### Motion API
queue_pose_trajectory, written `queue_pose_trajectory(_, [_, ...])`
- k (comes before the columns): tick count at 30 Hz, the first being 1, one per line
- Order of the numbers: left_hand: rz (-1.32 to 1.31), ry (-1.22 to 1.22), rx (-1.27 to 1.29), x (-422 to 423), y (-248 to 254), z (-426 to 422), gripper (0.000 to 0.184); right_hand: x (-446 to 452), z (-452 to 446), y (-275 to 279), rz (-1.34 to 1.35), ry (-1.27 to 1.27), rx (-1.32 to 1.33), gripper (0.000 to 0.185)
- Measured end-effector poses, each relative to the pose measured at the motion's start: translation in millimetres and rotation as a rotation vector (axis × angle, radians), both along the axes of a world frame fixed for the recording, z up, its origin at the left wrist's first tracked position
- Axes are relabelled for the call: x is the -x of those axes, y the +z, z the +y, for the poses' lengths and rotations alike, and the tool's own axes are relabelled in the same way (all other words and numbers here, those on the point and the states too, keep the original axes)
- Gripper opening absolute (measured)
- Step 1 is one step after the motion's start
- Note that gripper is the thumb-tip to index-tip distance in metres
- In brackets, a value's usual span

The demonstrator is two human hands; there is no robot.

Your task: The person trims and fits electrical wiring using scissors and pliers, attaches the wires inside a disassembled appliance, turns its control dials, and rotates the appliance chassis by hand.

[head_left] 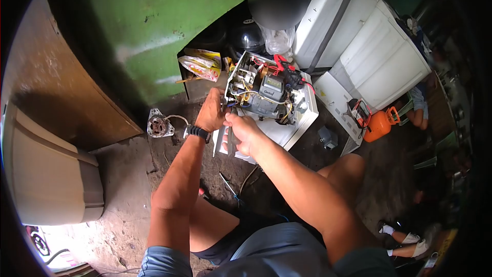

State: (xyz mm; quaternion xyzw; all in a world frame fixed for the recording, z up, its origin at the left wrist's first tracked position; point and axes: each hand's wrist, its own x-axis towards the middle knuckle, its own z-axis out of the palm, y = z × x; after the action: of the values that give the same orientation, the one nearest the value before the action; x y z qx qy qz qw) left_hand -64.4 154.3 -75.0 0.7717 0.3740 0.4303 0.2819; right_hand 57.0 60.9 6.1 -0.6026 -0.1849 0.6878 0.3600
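An opened white appliance housing (302,136) lies on the floor ahead, its inside full of wires and parts. Among them sits a grey box with handwriting (271,88). At the housing's near left corner, my left hand (209,113) has its fingers pinched together beside thin blue and yellow wires; what lies between the fingertips is hidden. Just right of it, my right hand (242,132) is closed, thumb and fingertip meeting near the same wires. A dark grey strip-like piece shows below its fingers, too unclear to name. The two hands nearly touch.
A small motor (160,123) with a cable sits on the left. Red and black clamps (288,72) rest on the housing. A screwdriver (229,184) lies on the floor nearer me. To the right are a grey block (328,137) and an orange container (380,124); other people are behind.
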Motion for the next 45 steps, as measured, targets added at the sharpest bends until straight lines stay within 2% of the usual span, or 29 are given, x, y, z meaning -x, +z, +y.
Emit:
queue_pose_trajectory(4, [-0.044, 0.054, -0.105, -6.0, -7.2, -1.6, 0.051, -0.1, -1.2, 2.3, 0.002, -0.035, 0.005, 0.038])
queue_pose_trajectory(6, [0.055, 0.148, 0.127, -7.9, -10.6, -1.9, 0.049, -1.9, 0.4, 2.6, -0.02, -0.01, 0.034, 0.038])
queue_pose_trajectory(8, [0.026, 0.182, 0.055, -9.6, -12.7, 0.3, 0.046, -2.2, -1.0, 5.0, -0.008, 0.0, 0.012, 0.039])
queue_pose_trajectory(11, [0.029, 0.216, 0.16, -10.8, -4.5, -4.3, 0.046, -0.9, -3.1, 6.3, 0.001, -0.005, -0.002, 0.039])
queue_pose_trajectory(15, [0.07, 0.229, 0.179, -11.0, -2.9, -5.2, 0.047, 0.4, -2.8, 6.9, 0.02, -0.033, 0.004, 0.036])
queue_pose_trajectory(18, [0.052, 0.225, 0.096, -9.5, -5.9, -4.2, 0.043, -0.4, -1.5, 5.8, 0.024, -0.016, -0.008, 0.039])
queue_pose_trajectory(20, [0.056, 0.196, 0.084, -8.3, -7.4, -3.1, 0.052, -0.3, -0.5, 6.1, 0.028, -0.011, -0.013, 0.038])
queue_pose_trajectory(24, [0.061, 0.2, 0.165, -5.7, -7.4, -0.7, 0.052, 5.4, -3.9, 3.0, 0.026, -0.031, 0.002, 0.03])
queue_pose_trajectory(27, [0.061, 0.221, 0.173, -8.9, -4.5, -0.7, 0.046, 7.1, -6.4, 0.6, 0.02, 0.004, -0.047, 0.017])
queue_pose_trajectory(30, [0.098, 0.265, 0.161, -11.4, -0.9, -2.5, 0.041, 5.5, -4.7, -6.6, 0.04, 0.004, -0.025, 0.013])
queue_pose_trajectory(41, [0.073, 0.24, 0.067, -11.8, -8.8, 1.7, 0.04, -4.3, -12.9, 5.6, 0.104, 0.03, -0.042, 0.017])
queue_pose_trajectory(45, [0.068, 0.24, 0.134, -11.5, 0.3, -2.7, 0.037, -8.8, -13.8, 6.9, 0.102, 0.044, -0.022, 0.021])
